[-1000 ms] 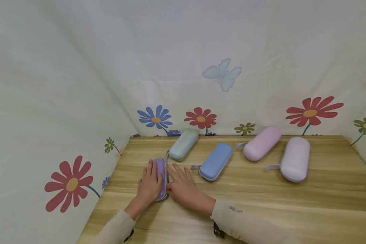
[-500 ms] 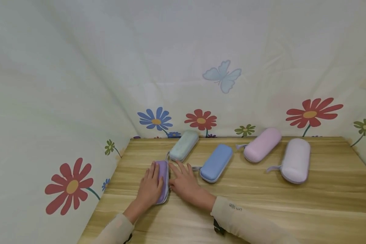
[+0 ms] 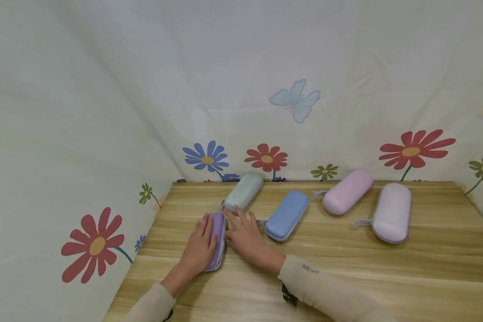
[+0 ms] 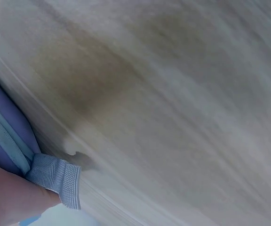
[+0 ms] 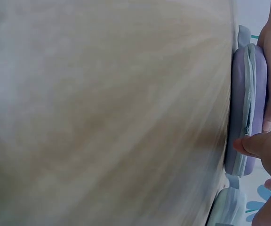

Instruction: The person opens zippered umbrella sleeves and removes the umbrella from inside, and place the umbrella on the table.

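A purple zip-up glasses case stands near the table's left side. My left hand rests on its top, fingers straight and pressing it. Beside it, my right hand works at the long zipped edge. In the right wrist view, the right thumb is at the zipper pull, apparently pinching it; the finger behind is hidden. The zipper's tapes part slightly above the pull. The case's grey strap loop shows in the left wrist view, next to the left hand.
A pale green case lies just beyond my right fingertips. Further right are a blue case, a pink case and a pale lilac case. Flower-printed cloth stands behind the wooden table.
My right hand has moved away from me along the zipped edge, its fingertips now near the green case. The purple case has shifted slightly right. My left hand stays on it.
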`<state>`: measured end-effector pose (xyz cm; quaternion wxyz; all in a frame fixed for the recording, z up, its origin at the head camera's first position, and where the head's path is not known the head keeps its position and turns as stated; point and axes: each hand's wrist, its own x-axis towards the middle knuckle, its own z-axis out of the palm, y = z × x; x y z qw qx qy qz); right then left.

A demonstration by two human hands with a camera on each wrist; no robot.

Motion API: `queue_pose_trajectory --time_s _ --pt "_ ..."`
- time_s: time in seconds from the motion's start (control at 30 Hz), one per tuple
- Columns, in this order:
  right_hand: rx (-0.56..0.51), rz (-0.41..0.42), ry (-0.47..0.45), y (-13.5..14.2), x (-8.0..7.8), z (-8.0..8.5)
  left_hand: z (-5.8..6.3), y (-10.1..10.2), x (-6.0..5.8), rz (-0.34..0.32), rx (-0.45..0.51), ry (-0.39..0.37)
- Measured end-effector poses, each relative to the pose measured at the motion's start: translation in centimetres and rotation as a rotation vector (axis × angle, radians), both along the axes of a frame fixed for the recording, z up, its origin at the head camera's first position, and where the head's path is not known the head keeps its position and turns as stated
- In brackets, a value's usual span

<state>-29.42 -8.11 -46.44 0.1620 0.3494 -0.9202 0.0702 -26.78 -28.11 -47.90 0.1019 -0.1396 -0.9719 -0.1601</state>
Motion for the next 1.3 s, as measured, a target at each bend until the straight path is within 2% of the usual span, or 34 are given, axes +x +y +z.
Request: queue_pose_trajectory --time_s 0.2,0.53,0.73,0.9,1.07,1.3 --pt "0.039 -0.039 0.014 0.1 -0.6 0.6 0.2 -0.3 0.3 -0.078 -0.003 0.012" --pt "0.066 -0.073 -0.004 0.5 -0.9 0.5 0.1 -0.6 1.0 -0.180 0.024 0.033" --pt "0.101 -0.137 -0.047 1.1 -1.4 0.7 0.3 -0.9 1.5 -0.229 0.038 0.014" --pt "0.110 -0.152 -0.018 1.8 -1.8 0.9 0.5 -1.2 1.6 -0.290 0.027 -0.046" --pt "0.112 -0.162 0.013 2.3 -2.1 1.0 0.6 -1.6 1.6 -0.323 -0.020 -0.108" --pt "0.074 -0.152 0.033 2.7 -2.0 1.2 0.7 -1.9 1.7 -0.398 -0.043 -0.093"
